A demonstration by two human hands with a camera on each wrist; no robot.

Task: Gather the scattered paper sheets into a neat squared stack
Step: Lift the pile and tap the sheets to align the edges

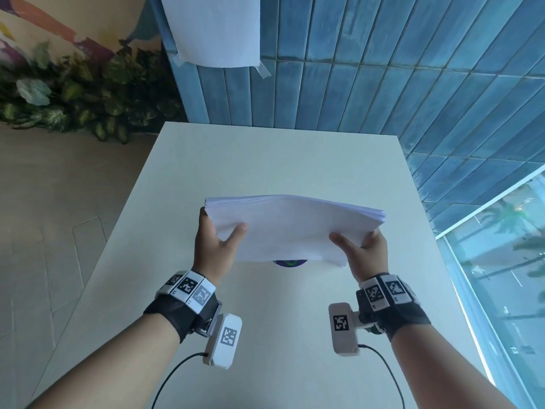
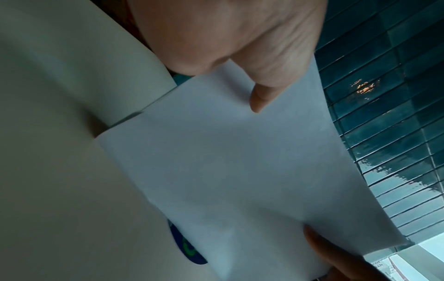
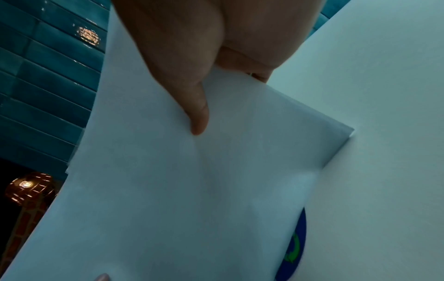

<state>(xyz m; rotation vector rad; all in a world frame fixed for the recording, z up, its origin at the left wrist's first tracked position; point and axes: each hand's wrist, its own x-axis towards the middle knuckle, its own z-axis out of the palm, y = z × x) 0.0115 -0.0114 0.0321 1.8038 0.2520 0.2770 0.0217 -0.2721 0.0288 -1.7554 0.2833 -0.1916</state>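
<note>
A stack of white paper sheets [image 1: 290,225] is held on edge above the white table [image 1: 265,160], its lower edge down near the tabletop. My left hand [image 1: 219,240] grips the stack's left side, thumb on the near face, fingers behind. My right hand [image 1: 364,246] grips the right side the same way. The upper edges of the sheets are slightly fanned. In the left wrist view the thumb [image 2: 261,95] presses the paper [image 2: 240,171]. In the right wrist view the thumb [image 3: 197,114] presses the sheet [image 3: 180,190].
A round blue sticker with a green mark [image 1: 290,262] lies on the table under the stack. A white sheet [image 1: 215,28] is taped to the blue tiled wall [image 1: 383,69]. Plants [image 1: 73,95] stand at far left, a window [image 1: 501,276] at right.
</note>
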